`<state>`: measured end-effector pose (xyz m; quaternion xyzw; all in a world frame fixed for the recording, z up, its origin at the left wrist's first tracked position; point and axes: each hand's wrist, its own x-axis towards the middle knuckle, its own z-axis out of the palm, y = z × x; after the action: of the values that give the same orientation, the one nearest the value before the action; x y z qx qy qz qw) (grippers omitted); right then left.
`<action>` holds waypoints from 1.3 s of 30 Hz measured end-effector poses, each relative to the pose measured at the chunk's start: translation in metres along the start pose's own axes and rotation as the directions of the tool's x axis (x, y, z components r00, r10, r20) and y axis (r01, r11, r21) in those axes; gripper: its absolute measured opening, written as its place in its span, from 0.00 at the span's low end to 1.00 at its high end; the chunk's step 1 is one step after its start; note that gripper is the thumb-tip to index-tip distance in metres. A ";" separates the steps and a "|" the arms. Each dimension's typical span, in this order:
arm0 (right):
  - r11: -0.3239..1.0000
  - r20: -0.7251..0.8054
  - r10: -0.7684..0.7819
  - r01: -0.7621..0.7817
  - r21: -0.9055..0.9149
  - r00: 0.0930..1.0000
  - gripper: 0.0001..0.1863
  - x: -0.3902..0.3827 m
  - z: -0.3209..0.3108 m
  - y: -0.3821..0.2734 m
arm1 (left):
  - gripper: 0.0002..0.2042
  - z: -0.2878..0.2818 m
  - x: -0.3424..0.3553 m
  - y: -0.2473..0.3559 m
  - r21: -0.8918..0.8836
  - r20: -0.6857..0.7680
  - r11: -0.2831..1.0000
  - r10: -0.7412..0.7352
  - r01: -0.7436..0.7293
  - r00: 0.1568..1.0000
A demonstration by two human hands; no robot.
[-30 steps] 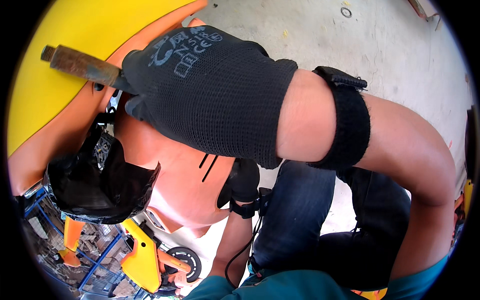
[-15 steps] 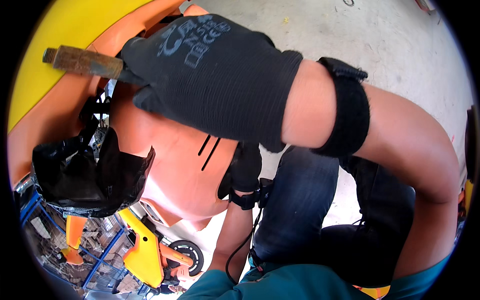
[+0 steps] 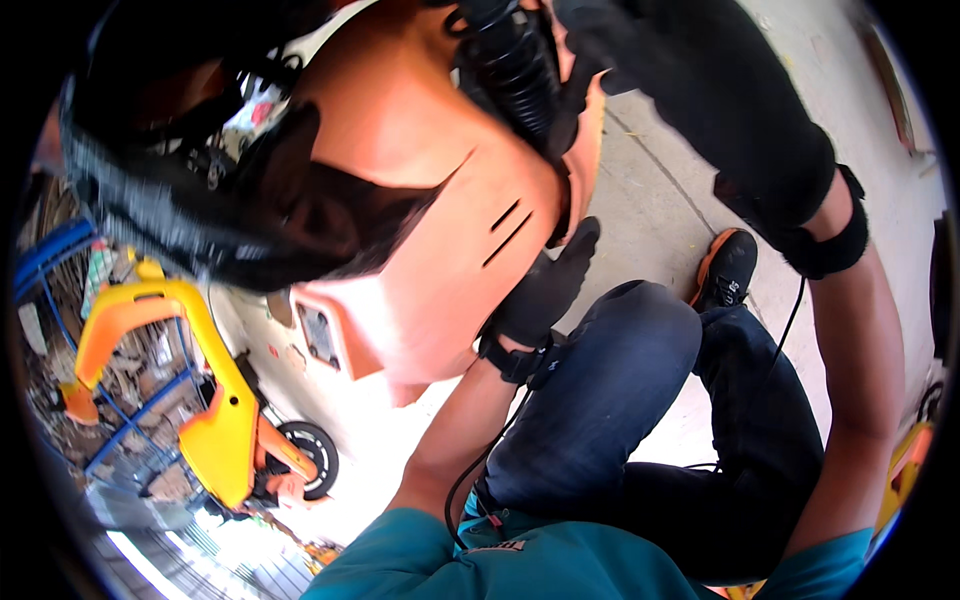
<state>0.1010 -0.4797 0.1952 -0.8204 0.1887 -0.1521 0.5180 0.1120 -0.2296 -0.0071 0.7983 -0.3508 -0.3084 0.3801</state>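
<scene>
A scooter-like orange body panel [image 3: 420,270] with two dark slots fills the upper middle of the head view. My left hand [image 3: 545,295], in a black glove, rests along the panel's right edge with its visible fingers stretched out and apart from any tool. Further up, my right hand [image 3: 690,95], also gloved in black, reaches beside a black ribbed part [image 3: 510,75] like a spring or boot. Its fingers are dark and smeared by motion, so whether they hold anything is unclear. The rusty bar seen earlier does not show.
A black plastic bag [image 3: 170,235] hangs over the panel's left side. Beyond it stand a yellow and orange scooter frame [image 3: 215,440] with a wheel [image 3: 310,460], and a blue wire cage [image 3: 135,425] of scrap. My bent knee [image 3: 640,330] is close below the panel; a cable runs along my left arm.
My right hand has moved right, away from the yellow panel, and the rusty bar has left view. The left hand's fingers now show past the panel edge. The view has shifted.
</scene>
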 end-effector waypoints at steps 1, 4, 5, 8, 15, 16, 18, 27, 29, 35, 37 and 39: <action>0.994 0.018 0.104 -0.105 0.031 0.994 0.10 0.003 0.002 -0.003 | 0.21 -0.003 -0.005 -0.004 0.266 0.002 0.962 0.066 -0.065 0.998; 0.990 0.044 0.051 -0.056 0.133 0.998 0.10 0.009 0.018 -0.003 | 0.19 -0.014 -0.014 -0.003 0.413 -0.142 0.908 0.141 -0.071 0.980; 0.993 0.013 0.075 -0.076 0.086 0.997 0.10 0.006 -0.001 -0.005 | 0.19 -0.002 0.001 0.018 0.197 -0.220 0.975 0.149 -0.106 0.964; 0.995 0.052 0.033 -0.037 0.093 0.998 0.12 0.005 -0.001 -0.005 | 0.17 -0.011 -0.002 0.036 0.212 -0.335 0.966 0.213 -0.147 0.918; 0.996 0.009 0.032 -0.032 0.078 0.999 0.14 0.005 0.028 0.000 | 0.16 -0.017 -0.025 0.045 0.247 -0.395 0.969 0.088 0.013 0.914; 0.996 0.026 0.009 -0.011 0.087 1.000 0.15 0.006 0.025 0.001 | 0.17 -0.016 -0.026 0.052 0.326 -0.366 0.945 0.102 0.024 0.925; 0.986 0.117 -0.098 0.081 0.143 0.988 0.18 0.015 0.004 0.013 | 0.17 -0.014 -0.023 0.069 0.176 -0.334 0.982 -0.006 0.069 0.942; 0.887 0.305 0.059 -0.190 0.421 0.950 0.15 0.020 0.000 0.003 | 0.21 -0.024 -0.033 0.090 -0.231 -0.264 0.952 -0.261 0.202 0.928; 0.888 0.316 0.051 -0.188 0.421 0.947 0.16 0.023 -0.004 0.006 | 0.27 -0.019 -0.036 0.086 -0.120 -0.351 0.990 -0.109 0.070 0.930; 0.929 0.264 -0.016 -0.083 0.360 0.964 0.17 0.017 -0.007 0.004 | 0.38 -0.019 -0.040 0.097 0.261 -0.323 0.965 0.058 0.030 0.945; 0.966 0.233 -0.056 -0.007 0.259 0.971 0.18 0.015 -0.001 0.009 | 0.39 -0.020 -0.041 0.099 0.247 -0.277 0.967 0.004 0.067 0.961; 0.973 0.223 -0.069 0.017 0.229 0.972 0.19 0.015 0.002 0.012 | 0.40 -0.023 -0.042 0.101 0.162 -0.208 0.980 -0.082 0.117 0.975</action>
<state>0.1134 -0.4901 0.1848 -0.7720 0.0913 -0.0882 0.6228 0.0726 -0.2341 0.0973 0.8720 -0.2956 -0.2137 0.3266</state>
